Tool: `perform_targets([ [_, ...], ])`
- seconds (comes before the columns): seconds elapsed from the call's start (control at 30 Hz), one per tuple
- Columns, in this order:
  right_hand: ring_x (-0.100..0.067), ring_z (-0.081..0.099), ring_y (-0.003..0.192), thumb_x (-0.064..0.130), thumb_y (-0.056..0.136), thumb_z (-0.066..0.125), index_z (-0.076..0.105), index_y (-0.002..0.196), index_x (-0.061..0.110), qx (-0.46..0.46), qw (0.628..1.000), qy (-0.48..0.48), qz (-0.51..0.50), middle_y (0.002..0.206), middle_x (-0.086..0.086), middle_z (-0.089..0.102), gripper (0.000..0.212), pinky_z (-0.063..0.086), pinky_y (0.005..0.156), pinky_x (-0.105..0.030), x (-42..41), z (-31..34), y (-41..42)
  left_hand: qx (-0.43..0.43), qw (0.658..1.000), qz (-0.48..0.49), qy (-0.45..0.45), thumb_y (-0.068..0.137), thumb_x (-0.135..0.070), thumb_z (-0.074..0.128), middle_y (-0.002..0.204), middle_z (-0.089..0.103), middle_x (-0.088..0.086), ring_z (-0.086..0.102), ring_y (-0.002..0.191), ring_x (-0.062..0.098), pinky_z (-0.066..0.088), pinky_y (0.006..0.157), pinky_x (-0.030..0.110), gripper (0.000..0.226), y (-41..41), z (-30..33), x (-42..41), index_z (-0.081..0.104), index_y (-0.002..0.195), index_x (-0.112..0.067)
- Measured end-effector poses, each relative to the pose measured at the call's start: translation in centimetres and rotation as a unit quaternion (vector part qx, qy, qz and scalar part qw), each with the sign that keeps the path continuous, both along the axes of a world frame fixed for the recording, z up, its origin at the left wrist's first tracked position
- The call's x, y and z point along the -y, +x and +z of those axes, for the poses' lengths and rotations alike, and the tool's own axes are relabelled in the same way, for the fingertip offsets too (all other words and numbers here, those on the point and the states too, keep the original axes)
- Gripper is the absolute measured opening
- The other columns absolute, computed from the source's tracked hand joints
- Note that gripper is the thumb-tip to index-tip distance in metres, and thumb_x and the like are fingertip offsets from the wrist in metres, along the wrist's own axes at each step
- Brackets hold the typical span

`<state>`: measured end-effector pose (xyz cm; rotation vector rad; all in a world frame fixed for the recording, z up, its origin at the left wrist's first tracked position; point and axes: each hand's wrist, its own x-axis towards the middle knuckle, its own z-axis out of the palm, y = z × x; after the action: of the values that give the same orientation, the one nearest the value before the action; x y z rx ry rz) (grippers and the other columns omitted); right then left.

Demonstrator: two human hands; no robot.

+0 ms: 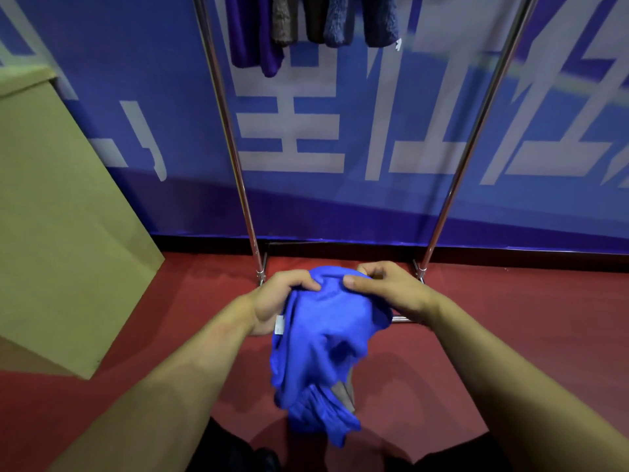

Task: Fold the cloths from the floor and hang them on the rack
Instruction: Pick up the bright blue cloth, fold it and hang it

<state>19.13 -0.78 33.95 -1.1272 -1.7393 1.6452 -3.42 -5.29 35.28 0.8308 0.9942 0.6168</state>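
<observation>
**Blue cloth held bunched in both hands, in front of the rack**

Blue cloth [323,338] hangs in the air between the two hands, above the red floor [510,335]. It is not spread; it is crumpled, and its long axis runs downward from the hands toward the person's legs. The top edge is gathered at the fingers and a small white label shows near the left side.

The left hand [279,298] grips the upper left part of the cloth with curled fingers. The right hand [384,291] pinches the upper right part between thumb and fingers. Both hands are close together, at nearly the same height, and I judge neither one clearly nearer to the rack [238,158].

The rack stands straight ahead, beyond the hands, with its two metal poles rising to left and right. Its top bar is out of view. Several hung cloths [306,25], purple, brown and dark, show at the top between the poles, toward the left side.

I judge that the next move needs the hands to go apart along the top edge, so the cloth opens flat before folding. A cardboard box [61,216] stands at the left; what it holds I cannot tell.
</observation>
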Motion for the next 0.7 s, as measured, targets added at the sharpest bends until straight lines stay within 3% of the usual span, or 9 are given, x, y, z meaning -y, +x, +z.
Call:
perform_targets([
  [0.03,-0.014,0.03,0.062,0.064,0.066,0.083,0.048,0.065,0.023,-0.055,0.998,-0.037,-0.019,0.066,-0.002,0.038,0.054,0.019,0.057,-0.033,-0.1,-0.3,-0.2,0.044,0.999,0.014,-0.007,0.062,-0.028,0.072,0.134,0.061,0.025,0.058,0.126,0.041,0.04,0.114,0.046,0.07,0.3,0.2,0.0,0.067,0.125,0.001],
  [0.1,-0.018,0.042,0.071,0.072,0.067,0.079,0.06,0.083,0.018,-0.184,0.971,-0.141,-0.054,0.078,-0.006,0.048,0.059,0.028,0.064,-0.035,-0.1,-0.5,-0.7,0.114,0.991,0.067,-0.005,0.068,-0.033,0.067,0.117,0.071,0.021,0.069,0.11,0.035,0.054,0.099,0.038,0.055,1.1,0.9,0.0,0.075,0.109,0.003],
  [0.17,-0.031,0.062,0.103,0.078,0.08,0.059,0.068,0.116,0.008,-0.275,0.925,-0.255,-0.059,0.113,-0.017,0.066,0.079,0.043,0.092,-0.042,0.2,-0.8,-1.2,0.179,0.978,0.109,0.004,0.081,-0.03,0.05,0.097,0.076,0.017,0.074,0.091,0.031,0.06,0.081,0.033,0.045,1.9,1.9,0.3,0.079,0.093,0.001],
  [0.23,-0.036,0.057,0.13,0.084,0.082,0.046,0.062,0.136,0.006,-0.344,0.868,-0.353,-0.057,0.141,-0.019,0.059,0.096,0.036,0.115,-0.048,1.1,-1.3,-1.6,0.206,0.96,0.19,0.01,0.078,-0.028,0.054,0.086,0.076,0.015,0.074,0.082,0.031,0.056,0.081,0.033,0.036,1.7,2.0,0.0,0.078,0.087,-0.002],
  [0.37,-0.049,0.034,0.143,0.091,0.07,0.054,0.054,0.136,-0.001,-0.375,0.829,-0.408,-0.076,0.159,-0.028,0.031,0.114,0.022,0.12,-0.059,2.2,-1.8,-2.7,0.237,0.925,0.296,0.031,0.082,-0.032,0.063,0.097,0.071,0.016,0.067,0.097,0.035,0.045,0.096,0.043,0.031,0.2,2.3,-0.8,0.074,0.101,-0.009],
  [0.47,-0.049,0.03,0.144,0.091,0.073,0.05,0.04,0.148,-0.005,-0.375,0.839,-0.389,-0.053,0.159,-0.031,0.026,0.122,0.023,0.119,-0.058,2.5,-0.5,-3.0,0.241,0.917,0.315,0.041,0.088,-0.035,0.06,0.104,0.067,0.018,0.063,0.105,0.037,0.044,0.099,0.047,0.032,-1.0,1.9,-1.4,0.071,0.107,-0.012],
  [0.57,-0.038,0.054,0.127,0.064,0.094,0.051,0.054,0.141,-0.001,-0.33,0.888,-0.311,-0.079,0.142,-0.025,0.054,0.08,0.041,0.111,-0.049,3.0,0.5,-3.4,0.236,0.923,0.302,0.035,0.093,-0.036,0.056,0.106,0.066,0.021,0.062,0.108,0.039,0.041,0.108,0.051,0.036,-1.6,1.7,-1.5,0.065,0.114,-0.009],
  [0.63,-0.033,0.064,0.112,0.041,0.096,0.059,0.068,0.125,0.0,-0.264,0.933,-0.217,-0.112,0.13,-0.026,0.064,0.051,0.052,0.097,-0.042,2.7,0.0,-3.7,0.196,0.934,0.296,0.036,0.093,-0.038,0.056,0.105,0.069,0.023,0.064,0.107,0.038,0.041,0.108,0.05,0.04,-1.8,1.8,-1.4,0.067,0.114,-0.005],
  [0.7,-0.027,0.067,0.099,0.034,0.094,0.063,0.074,0.109,0.0,-0.19,0.965,-0.094,-0.156,0.117,-0.025,0.071,0.038,0.054,0.088,-0.039,2.2,-0.3,-3.9,0.143,0.945,0.292,0.048,0.093,-0.038,0.06,0.106,0.071,0.023,0.067,0.104,0.037,0.046,0.104,0.048,0.042,-2.0,2.1,-1.4,0.069,0.114,-0.003],
])
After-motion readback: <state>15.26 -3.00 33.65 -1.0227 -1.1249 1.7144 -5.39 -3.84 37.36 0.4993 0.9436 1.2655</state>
